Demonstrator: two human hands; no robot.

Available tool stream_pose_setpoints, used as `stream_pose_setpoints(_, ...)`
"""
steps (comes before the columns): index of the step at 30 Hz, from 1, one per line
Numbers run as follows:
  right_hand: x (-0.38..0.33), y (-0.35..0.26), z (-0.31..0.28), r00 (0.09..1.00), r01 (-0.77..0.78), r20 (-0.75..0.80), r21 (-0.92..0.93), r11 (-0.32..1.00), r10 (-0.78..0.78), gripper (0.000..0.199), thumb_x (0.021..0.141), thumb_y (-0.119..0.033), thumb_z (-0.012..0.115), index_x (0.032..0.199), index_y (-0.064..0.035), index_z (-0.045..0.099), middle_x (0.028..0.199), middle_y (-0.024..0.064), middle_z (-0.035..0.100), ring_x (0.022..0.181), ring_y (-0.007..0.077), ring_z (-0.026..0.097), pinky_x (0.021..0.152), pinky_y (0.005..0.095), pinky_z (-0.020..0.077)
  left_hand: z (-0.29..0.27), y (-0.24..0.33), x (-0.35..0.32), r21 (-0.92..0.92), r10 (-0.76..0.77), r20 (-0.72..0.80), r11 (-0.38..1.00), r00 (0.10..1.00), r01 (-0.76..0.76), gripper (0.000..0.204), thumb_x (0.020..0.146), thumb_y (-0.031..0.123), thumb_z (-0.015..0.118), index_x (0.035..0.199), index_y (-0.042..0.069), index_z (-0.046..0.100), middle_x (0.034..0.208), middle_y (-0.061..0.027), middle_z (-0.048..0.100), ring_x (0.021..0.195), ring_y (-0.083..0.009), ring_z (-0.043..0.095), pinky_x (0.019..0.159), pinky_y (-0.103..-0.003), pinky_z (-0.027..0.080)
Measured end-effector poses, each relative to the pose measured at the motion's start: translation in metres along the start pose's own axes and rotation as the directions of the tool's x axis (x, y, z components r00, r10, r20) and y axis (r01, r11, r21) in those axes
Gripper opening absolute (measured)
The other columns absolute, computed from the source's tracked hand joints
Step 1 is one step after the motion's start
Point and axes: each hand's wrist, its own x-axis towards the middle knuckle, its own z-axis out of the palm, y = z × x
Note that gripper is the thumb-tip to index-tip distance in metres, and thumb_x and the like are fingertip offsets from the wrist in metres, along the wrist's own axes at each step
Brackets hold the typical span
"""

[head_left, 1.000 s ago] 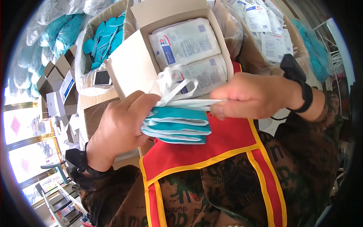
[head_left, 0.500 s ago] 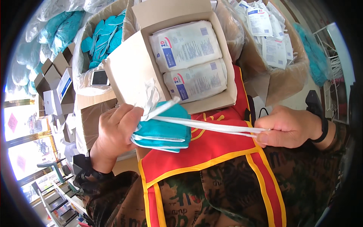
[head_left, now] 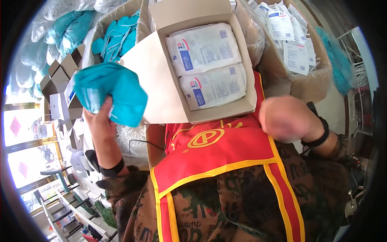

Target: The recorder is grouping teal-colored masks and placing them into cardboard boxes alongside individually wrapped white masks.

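Observation:
My left hand (head_left: 100, 121) is raised at the left and grips a folded bundle of teal gloves (head_left: 111, 93). My right hand (head_left: 284, 119) is at the right, blurred, closed like a fist below the box's right corner; whether it holds anything I cannot tell. Between them stands an open cardboard box (head_left: 155, 76) with two white sealed packets (head_left: 203, 47) lying flat inside. My red vest with yellow trim (head_left: 217, 153) fills the lower middle.
A lined carton of loose teal gloves (head_left: 117, 34) stands behind my left hand. A bag-lined bin of white packets (head_left: 292, 44) is at the back right. Small folded cardboard boxes (head_left: 60, 72) are stacked at the left. Bagged teal items (head_left: 60, 30) lie far left.
The white strip stretched between both hands is gone from view. My left hand has lifted the teal bundle up and to the left. My right hand has risen slightly.

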Motion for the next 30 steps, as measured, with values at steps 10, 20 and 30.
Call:
stream_pose_setpoints(10, 0.069, 0.016, 0.002, 0.891, 0.299, 0.253, 0.296, 0.907, -0.376, 0.050, 0.100, -0.041, 0.043, 0.070, -0.0030, 0.054, 0.070, 0.0052, 0.049, 0.051, 0.0057, 0.039, 0.041, 0.0183, 0.0262, 0.042, -0.013, -0.009, -0.843, 0.286, 0.395, 0.489, 0.873, 0.222, 0.032, 0.092, 0.013, 0.060, 0.119, 0.000, 0.051, 0.107, -0.0160, 0.056, 0.075, -0.0182, 0.061, 0.067, -0.025, 0.052)
stream_pose_setpoints(20, 0.133, -0.001, 0.025, 0.930, 0.300, 0.180, 0.136, 0.944, -0.322, 0.042, 0.098, -0.042, 0.051, 0.109, -0.0039, 0.064, 0.072, -0.0023, 0.054, 0.055, 0.0038, 0.040, 0.044, 0.0179, 0.0275, 0.120, 0.044, -0.008, -0.872, 0.368, 0.421, 0.417, 0.829, 0.258, 0.035, 0.086, 0.009, 0.063, 0.114, -0.006, 0.047, 0.091, -0.0121, 0.049, 0.056, -0.0107, 0.045, 0.053, -0.018, 0.044)
stream_pose_setpoints(30, 0.138, 0.017, 0.047, 0.915, 0.209, 0.330, 0.111, 0.972, -0.234, 0.057, 0.096, -0.053, 0.049, 0.078, -0.0015, 0.067, 0.065, 0.0017, 0.060, 0.045, 0.0049, 0.035, 0.042, 0.0187, 0.0275, 0.124, 0.027, 0.008, -0.899, 0.371, 0.408, 0.320, 0.834, 0.298, 0.040, 0.092, 0.011, 0.055, 0.125, -0.006, 0.043, 0.093, -0.0181, 0.052, 0.053, -0.0126, 0.052, 0.053, -0.018, 0.050)
